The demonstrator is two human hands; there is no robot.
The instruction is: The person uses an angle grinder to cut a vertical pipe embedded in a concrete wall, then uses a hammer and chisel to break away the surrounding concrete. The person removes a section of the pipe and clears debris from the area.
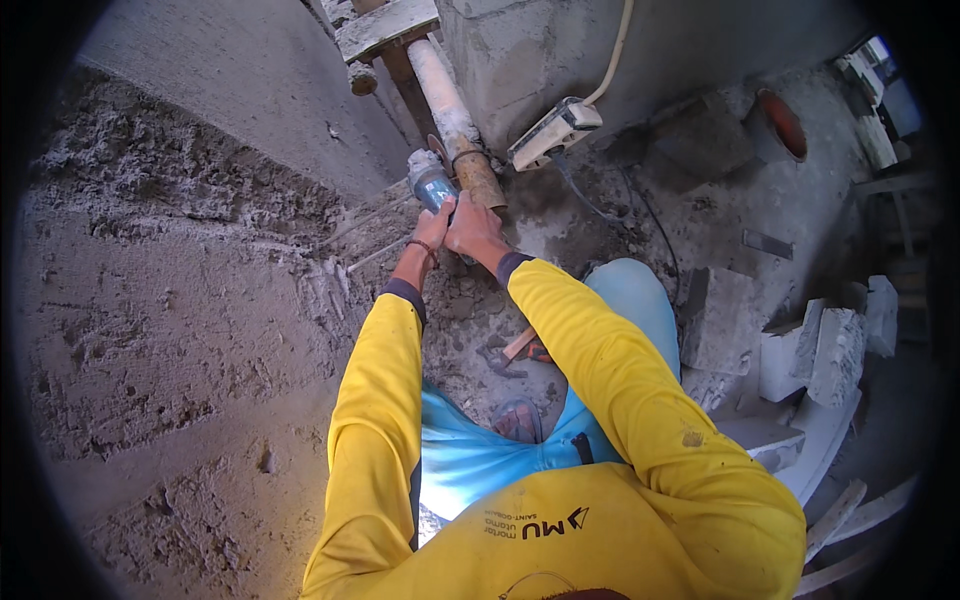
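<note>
Both my arms reach forward to a blue angle grinder [430, 184] with a dusty grey head. My left hand [432, 230] is closed around its body, and my right hand [474, 228] is closed on it just beside the left. The grinder's cutting disc [436, 147] is at the head's far right side, close to a rusty, dust-covered metal pipe [447, 98]. Whether the disc touches the pipe I cannot tell. Two thin rods [378, 253] stick out from the rough wall, just left of my left hand.
A white power strip [556, 132] with a plugged-in cable hangs by the block wall [510, 70]. On the ground near my foot lies a hammer [514, 348]. Several pale blocks [835, 355] are piled at right, and an orange-lined round opening [782, 124] shows beyond.
</note>
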